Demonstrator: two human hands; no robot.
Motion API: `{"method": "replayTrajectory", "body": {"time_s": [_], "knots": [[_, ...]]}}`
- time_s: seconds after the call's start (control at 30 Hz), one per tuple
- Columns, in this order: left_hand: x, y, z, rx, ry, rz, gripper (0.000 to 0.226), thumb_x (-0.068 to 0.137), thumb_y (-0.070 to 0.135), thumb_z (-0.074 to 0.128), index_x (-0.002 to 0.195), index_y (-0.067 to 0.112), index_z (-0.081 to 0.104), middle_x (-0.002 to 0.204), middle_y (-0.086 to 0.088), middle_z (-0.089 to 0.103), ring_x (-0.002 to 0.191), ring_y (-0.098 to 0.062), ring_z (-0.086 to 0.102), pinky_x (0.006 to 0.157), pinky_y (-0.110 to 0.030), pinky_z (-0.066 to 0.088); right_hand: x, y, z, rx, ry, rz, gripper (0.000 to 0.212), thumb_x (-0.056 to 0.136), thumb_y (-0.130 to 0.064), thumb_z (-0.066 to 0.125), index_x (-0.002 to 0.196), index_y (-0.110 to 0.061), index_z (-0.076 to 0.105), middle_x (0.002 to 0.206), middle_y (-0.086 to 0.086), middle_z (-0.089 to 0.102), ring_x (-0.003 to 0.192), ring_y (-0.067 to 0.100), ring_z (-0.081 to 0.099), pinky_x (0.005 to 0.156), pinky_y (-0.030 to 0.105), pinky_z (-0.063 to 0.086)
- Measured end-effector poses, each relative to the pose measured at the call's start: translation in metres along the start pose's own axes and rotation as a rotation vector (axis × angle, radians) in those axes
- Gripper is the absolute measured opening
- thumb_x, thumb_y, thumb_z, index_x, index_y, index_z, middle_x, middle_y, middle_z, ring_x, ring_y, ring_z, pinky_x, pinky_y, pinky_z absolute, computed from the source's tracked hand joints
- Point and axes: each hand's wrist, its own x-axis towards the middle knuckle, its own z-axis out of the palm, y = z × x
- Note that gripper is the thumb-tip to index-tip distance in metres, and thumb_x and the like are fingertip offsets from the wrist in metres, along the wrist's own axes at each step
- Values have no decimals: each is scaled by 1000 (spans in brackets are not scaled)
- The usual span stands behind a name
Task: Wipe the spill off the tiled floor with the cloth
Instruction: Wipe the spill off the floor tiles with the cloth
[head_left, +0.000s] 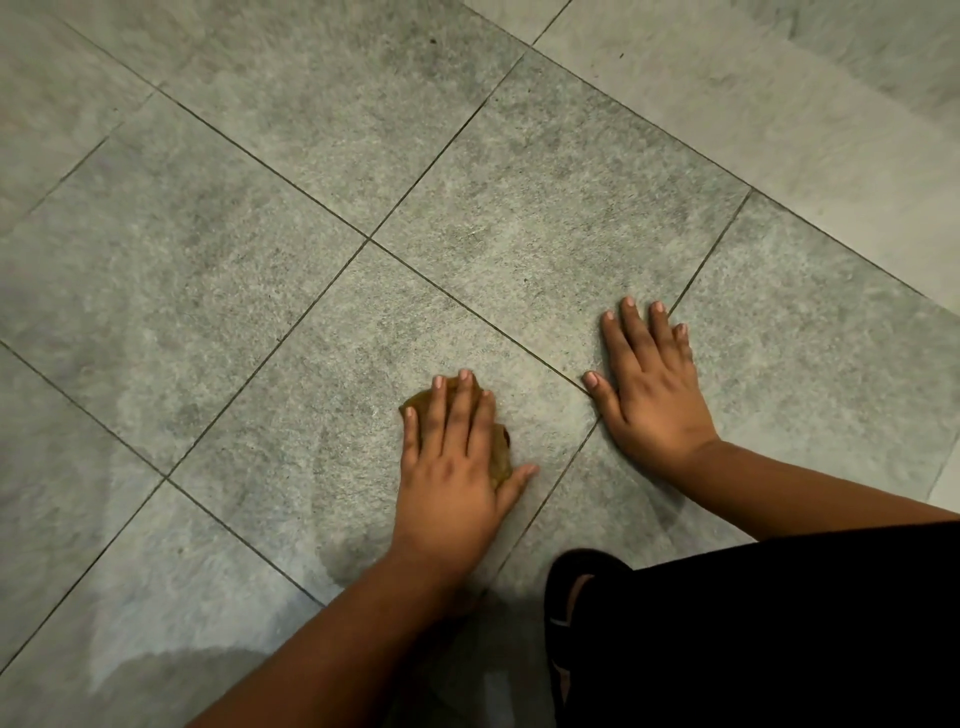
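A person crouched on the grey tiled floor presses a brown cloth flat under the outspread left hand, mid-wipe, while the right hand braces, fingers straight and empty, nearby; further firm strokes likely remain.

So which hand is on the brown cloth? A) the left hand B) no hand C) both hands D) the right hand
A: the left hand lies on the brown cloth with straight fingers, while the right hand rests flat on the bare tiled floor.
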Motion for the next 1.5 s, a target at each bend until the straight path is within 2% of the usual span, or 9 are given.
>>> {"method": "replayTrajectory", "body": {"time_s": [0.17,0.4,0.63,0.73,0.83,0.93,1.07,1.33,1.5], "knots": [[66,-14,-25,-21,-12,-86,90,93,73,18,156,14,-5,163,-6,-14,148,-23,-22,121,-49,-8,0,1,0,-1,-4,-2,69,101,-55,21,158,-18,10,166,5,0,152,27,-12,122,45,-8],[36,-26,-21,-33,-6,111,81,95,62,33,157,15,11,165,-2,2,151,-17,-9,121,-42,-7,0,1,1,4,-3,-1,68,102,-54,22,158,-18,10,166,5,0,151,26,-14,122,46,-7],[-37,-21,11,-14,28,204,76,93,57,44,150,9,35,160,-8,27,150,-24,18,117,-52,21,0,1,1,6,-11,1,69,101,-55,20,158,-18,9,166,4,-2,151,25,-15,122,46,-7],[-2,-23,3,39,21,138,77,95,62,35,152,10,29,161,-8,22,151,-24,11,120,-50,12,-1,1,0,2,-4,3,69,101,-55,21,158,-18,10,166,5,0,151,26,-13,122,47,-6],[49,-24,-17,12,21,48,81,96,64,32,156,12,12,165,-6,4,151,-21,-8,122,-44,-5,-1,1,0,1,-5,3,69,101,-55,23,158,-18,11,166,5,0,152,26,-13,122,47,-6],[80,-27,-34,8,3,34,84,96,65,30,157,15,3,165,-3,-5,149,-18,-15,120,-41,-12,0,1,0,1,-2,0,69,101,-54,24,158,-18,11,166,5,0,152,27,-12,122,46,-7],[56,-27,-28,-41,-12,96,82,96,63,35,157,16,10,165,-1,1,150,-16,-7,120,-39,-10,0,1,1,0,3,-2,68,101,-54,25,158,-18,11,166,6,1,152,27,-12,122,45,-8],[-36,-7,13,2,-4,209,80,92,61,43,152,10,30,162,-6,22,150,-23,15,119,-50,16,0,0,1,8,-2,1,69,101,-55,22,158,-17,11,166,6,1,152,28,-11,122,48,-6],[25,-5,-3,41,8,144,82,95,64,31,154,8,21,163,-8,15,151,-24,1,122,-47,1,0,0,1,5,3,2,69,101,-54,23,158,-17,12,166,6,2,152,28,-11,122,47,-6]]}}
